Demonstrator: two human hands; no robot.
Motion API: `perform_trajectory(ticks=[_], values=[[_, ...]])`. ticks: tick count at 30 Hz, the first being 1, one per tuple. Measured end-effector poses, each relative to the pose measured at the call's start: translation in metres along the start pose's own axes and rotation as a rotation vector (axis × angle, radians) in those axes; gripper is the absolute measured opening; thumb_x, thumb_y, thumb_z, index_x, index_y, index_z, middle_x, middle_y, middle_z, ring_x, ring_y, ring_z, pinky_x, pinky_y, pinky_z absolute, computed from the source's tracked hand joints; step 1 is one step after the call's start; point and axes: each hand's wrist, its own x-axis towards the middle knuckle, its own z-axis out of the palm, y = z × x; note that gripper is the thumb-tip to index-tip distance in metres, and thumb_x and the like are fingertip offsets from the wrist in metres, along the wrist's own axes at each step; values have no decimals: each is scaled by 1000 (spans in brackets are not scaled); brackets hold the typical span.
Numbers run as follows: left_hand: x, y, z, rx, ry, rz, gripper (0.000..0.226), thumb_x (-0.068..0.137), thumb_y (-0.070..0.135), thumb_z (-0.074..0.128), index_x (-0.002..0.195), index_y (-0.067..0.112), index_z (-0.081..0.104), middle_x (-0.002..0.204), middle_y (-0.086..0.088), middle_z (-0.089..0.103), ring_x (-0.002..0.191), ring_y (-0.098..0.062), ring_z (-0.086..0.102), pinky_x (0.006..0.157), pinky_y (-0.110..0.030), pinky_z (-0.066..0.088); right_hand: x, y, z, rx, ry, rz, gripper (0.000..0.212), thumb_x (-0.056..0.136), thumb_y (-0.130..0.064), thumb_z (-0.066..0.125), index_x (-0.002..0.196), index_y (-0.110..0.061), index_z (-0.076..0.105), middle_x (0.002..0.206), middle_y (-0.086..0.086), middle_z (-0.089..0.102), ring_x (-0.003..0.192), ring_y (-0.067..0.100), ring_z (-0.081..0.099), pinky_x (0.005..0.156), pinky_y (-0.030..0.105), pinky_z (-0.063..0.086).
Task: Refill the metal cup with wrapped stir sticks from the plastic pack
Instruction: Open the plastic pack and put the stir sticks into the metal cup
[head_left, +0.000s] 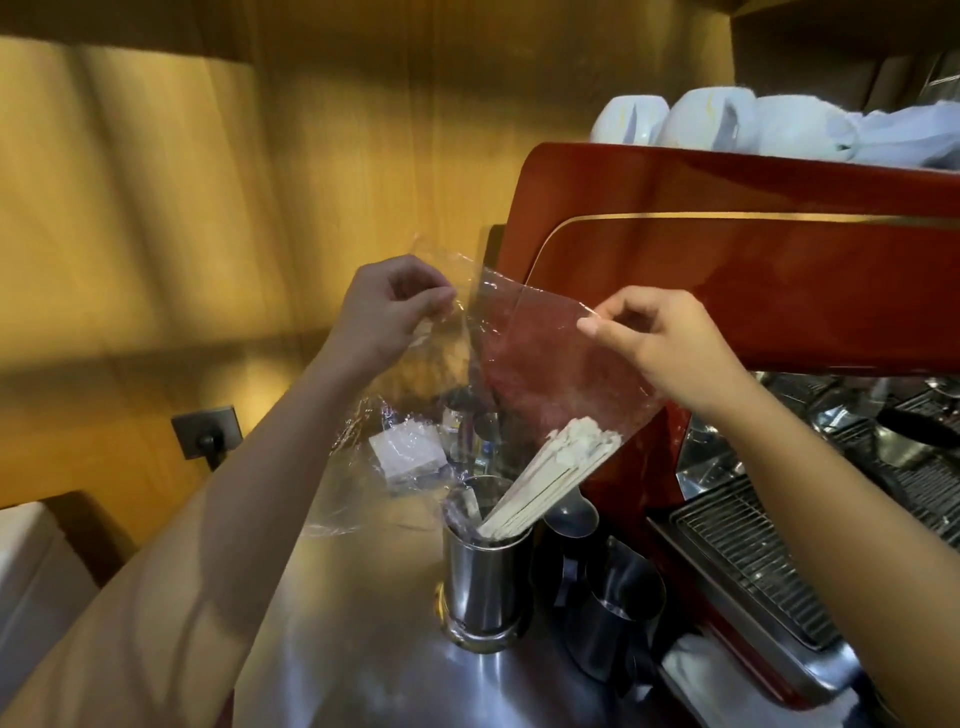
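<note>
- A person's left hand (387, 306) and right hand (660, 343) each pinch a top corner of the clear plastic pack (540, 374), the grip closed on film, held above the steel counter (353, 623).
- The pack looks thin, limp and slippery; pinching its upper corners seems the sure hold, letting the contents slide.
- The wrapped stir sticks (540, 483), a pale, light, stiff bundle, slant from the pack's low end into the metal cup (485, 571), left of the red espresso machine (727, 270).
- The cup, tall and shiny, stands upright; a tug could tip it.
</note>
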Motion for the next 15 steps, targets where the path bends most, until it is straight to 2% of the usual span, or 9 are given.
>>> perform_trajectory(ticks=[2,4,10,12,15], values=[[0,-7,-6,-22,18,-11,21,79,6,69,69,23,65,54,10,67,55,-4,59,61,-24,48,-7,5,-6,39,-36,35,19,80,-33,67,76,-15,66,56,-11,60,52,3,51,54,26,44],[-1,-11,-10,-12,16,-10,20,79,8,69,69,24,65,54,13,68,55,-5,60,61,-26,48,-13,10,-9,66,-73,65,17,80,-32,68,78,-15,66,63,-6,65,59,9,58,62,35,50],[-6,-20,-14,-33,3,17,19,81,8,67,72,24,66,59,13,70,60,-4,63,63,-17,52,-33,27,-2,75,-118,135,18,76,-25,73,80,-11,63,91,16,68,81,29,61,81,42,49],[-9,-23,-14,-40,3,14,18,81,5,66,73,21,65,58,13,69,59,-3,62,62,-15,50,-39,31,0,116,-115,163,21,73,-28,75,83,-14,63,93,14,67,85,25,61,83,40,49],[-13,-27,-18,-86,28,-17,17,81,4,66,74,20,65,58,13,70,59,-2,62,62,-14,50,-47,38,4,165,-111,198,19,73,-26,75,87,-17,66,84,4,65,81,19,60,82,38,49]])
